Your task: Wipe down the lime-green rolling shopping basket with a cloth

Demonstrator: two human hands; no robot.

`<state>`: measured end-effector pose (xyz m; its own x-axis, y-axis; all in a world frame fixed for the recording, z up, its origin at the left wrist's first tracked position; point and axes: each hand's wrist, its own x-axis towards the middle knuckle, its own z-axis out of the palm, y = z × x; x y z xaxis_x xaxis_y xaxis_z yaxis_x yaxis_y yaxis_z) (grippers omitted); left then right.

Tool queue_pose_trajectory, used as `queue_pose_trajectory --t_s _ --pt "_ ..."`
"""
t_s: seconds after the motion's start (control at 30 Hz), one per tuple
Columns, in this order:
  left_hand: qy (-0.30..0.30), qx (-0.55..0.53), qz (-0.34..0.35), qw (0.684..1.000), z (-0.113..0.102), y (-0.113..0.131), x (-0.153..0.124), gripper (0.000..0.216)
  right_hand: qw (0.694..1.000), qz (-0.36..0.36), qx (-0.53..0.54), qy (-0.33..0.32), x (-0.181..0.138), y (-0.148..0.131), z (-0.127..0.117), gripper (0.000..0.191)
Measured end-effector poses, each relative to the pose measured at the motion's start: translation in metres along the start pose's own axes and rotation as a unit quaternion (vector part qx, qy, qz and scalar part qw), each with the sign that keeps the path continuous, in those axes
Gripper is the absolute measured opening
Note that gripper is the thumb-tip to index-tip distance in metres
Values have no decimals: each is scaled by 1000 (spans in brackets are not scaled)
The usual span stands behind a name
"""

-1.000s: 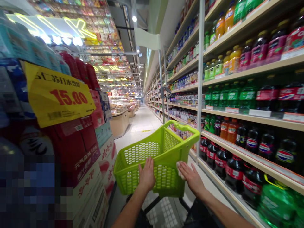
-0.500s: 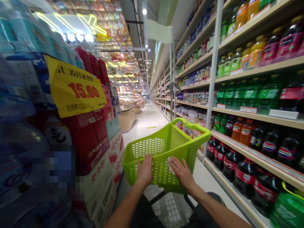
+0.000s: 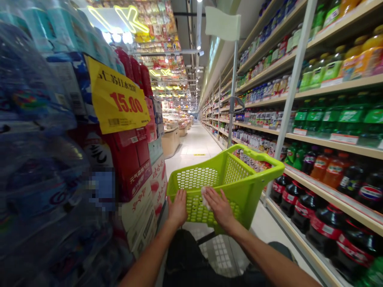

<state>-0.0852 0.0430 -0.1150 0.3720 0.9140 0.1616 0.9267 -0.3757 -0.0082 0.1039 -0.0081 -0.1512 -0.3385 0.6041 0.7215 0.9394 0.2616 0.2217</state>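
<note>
A lime-green plastic shopping basket (image 3: 239, 179) stands tilted in front of me in a supermarket aisle, its handle on the right. My left hand (image 3: 177, 208) rests flat on the basket's near perforated wall, fingers stretched up to the rim. My right hand (image 3: 219, 207) presses a small white cloth (image 3: 205, 197) against the same wall, fingers extended over it. Both forearms reach in from the bottom of the view.
Stacked red drink cartons (image 3: 131, 159) and wrapped bottle packs (image 3: 36, 119) with a yellow 15.00 price sign (image 3: 119, 101) crowd the left. Shelves of soda bottles (image 3: 329, 179) run along the right. The aisle floor (image 3: 194, 147) stretches ahead.
My view has swung left, so the basket and shelves sit further right. My right hand with the cloth has slid left along the basket wall, closer to my left hand.
</note>
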Motion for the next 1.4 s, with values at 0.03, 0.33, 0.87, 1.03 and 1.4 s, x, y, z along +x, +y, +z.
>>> queue_pose_trajectory --t_s 0.03,0.33,0.87,1.03,1.4 --pt "-5 1 -1 1000 -1 0 -1 79 1000 5 6 1 9 -3 0 48" --pt "-15 -21 11 1000 -3 -22 -11 80 995 -79 46 -51 -11 -34 27 39" --pt "-36 -67 3 997 0 -55 -13 77 991 -79 99 -33 26 -71 27 41" --pt "-64 -79 -3 995 -5 -62 -17 76 978 -99 125 -135 29 -89 37 35" --pt "-53 -52 0 997 -1 -53 -17 80 994 -35 57 -82 69 -43 7 38"
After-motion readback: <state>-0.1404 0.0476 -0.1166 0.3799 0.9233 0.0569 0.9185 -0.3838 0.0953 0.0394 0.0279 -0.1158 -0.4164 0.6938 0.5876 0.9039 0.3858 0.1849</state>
